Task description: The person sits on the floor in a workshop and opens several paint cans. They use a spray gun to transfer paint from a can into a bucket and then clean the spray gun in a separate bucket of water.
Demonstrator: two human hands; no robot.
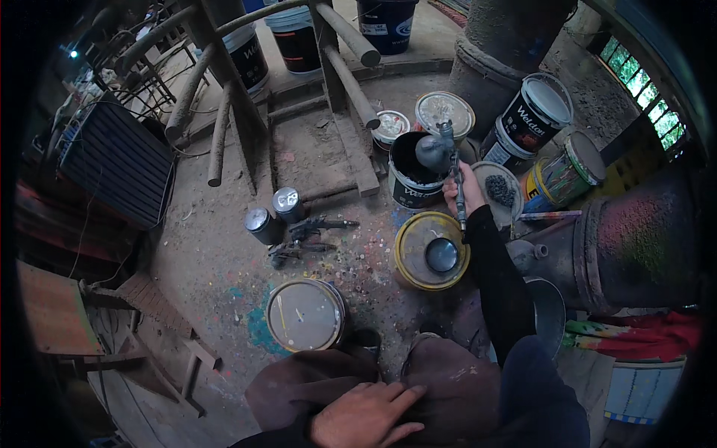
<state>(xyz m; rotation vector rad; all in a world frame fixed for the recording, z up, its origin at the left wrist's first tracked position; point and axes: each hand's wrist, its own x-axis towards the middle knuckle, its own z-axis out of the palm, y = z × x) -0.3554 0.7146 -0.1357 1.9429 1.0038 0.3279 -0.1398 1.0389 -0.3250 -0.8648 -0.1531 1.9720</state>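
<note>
Two hands do different work: the right hand (453, 190) is closed around the handle of a spray gun (442, 155), its grey cup held just above an open black bucket (409, 178), while the left hand (366, 414) rests flat, fingers loosely spread, on the person's knee (310, 384). To do this well, I judge the gun should stay level and centred over the bucket's mouth, so drips fall inside and not onto the yellow can (431, 250) nearby.

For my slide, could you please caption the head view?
Right hand holds a spray gun over an open paint can; left hand rests on knee.
</note>
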